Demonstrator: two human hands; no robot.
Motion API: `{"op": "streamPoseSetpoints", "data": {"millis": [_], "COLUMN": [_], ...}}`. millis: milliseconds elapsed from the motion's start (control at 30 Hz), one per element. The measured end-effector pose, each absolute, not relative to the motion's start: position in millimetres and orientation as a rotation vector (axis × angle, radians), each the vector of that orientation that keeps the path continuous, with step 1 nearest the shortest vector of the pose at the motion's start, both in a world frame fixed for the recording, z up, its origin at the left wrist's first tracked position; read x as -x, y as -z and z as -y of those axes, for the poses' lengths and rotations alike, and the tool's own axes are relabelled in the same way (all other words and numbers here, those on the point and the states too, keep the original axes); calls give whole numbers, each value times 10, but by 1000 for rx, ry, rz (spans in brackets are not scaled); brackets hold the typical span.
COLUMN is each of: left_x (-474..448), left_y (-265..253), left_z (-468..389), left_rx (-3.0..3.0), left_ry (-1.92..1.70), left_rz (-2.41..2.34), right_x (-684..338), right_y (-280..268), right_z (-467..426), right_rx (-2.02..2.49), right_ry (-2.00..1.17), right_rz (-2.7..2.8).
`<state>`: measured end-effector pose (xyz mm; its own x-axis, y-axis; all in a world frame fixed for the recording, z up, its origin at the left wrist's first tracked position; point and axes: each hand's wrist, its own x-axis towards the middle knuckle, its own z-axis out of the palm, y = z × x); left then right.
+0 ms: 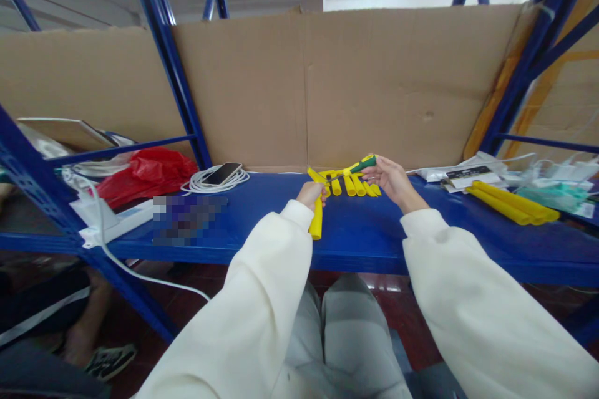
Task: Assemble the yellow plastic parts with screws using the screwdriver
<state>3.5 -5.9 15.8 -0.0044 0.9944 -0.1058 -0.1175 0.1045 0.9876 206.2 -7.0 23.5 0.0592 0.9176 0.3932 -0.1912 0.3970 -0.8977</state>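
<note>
Yellow tube [317, 215] over blue shelf [374, 230]

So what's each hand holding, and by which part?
Left hand grips a yellow tube near its upper end; right hand holds a screwdriver by its green-and-yellow handle.

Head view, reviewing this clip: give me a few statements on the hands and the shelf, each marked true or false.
1. The left hand grips a yellow tube. True.
2. The right hand holds a red-handled hammer. False: it holds a screwdriver with a green and yellow handle.
3. A phone lies on a coiled white cable. True.
4. The short yellow pieces lie on the floor. False: they lie on the blue shelf, between the hands.
5. A red bag sits at the shelf's left. True.
</note>
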Motion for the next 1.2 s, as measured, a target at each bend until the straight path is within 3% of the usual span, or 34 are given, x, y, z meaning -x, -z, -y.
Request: {"op": "streamPoseSetpoints", "data": {"millis": [467,800,1200], "left_x": [-35,-37,-51], "left_y": [-185,-179,-166], "left_z": [89,64,68], "left_rx": [-1007,-1024,-1063], "left_ry": [-1188,-1171,-1163], "left_rz": [-1173,-1194,-1155], "right_x": [-2055,-2056,-2042], "right_y": [-166,-198,-142], "right_z": [-11,45,-57], "right_rx": [922,769,812], "right_ry": [-777,-942,-788], "right_rz": [1181,1259,1156]}}
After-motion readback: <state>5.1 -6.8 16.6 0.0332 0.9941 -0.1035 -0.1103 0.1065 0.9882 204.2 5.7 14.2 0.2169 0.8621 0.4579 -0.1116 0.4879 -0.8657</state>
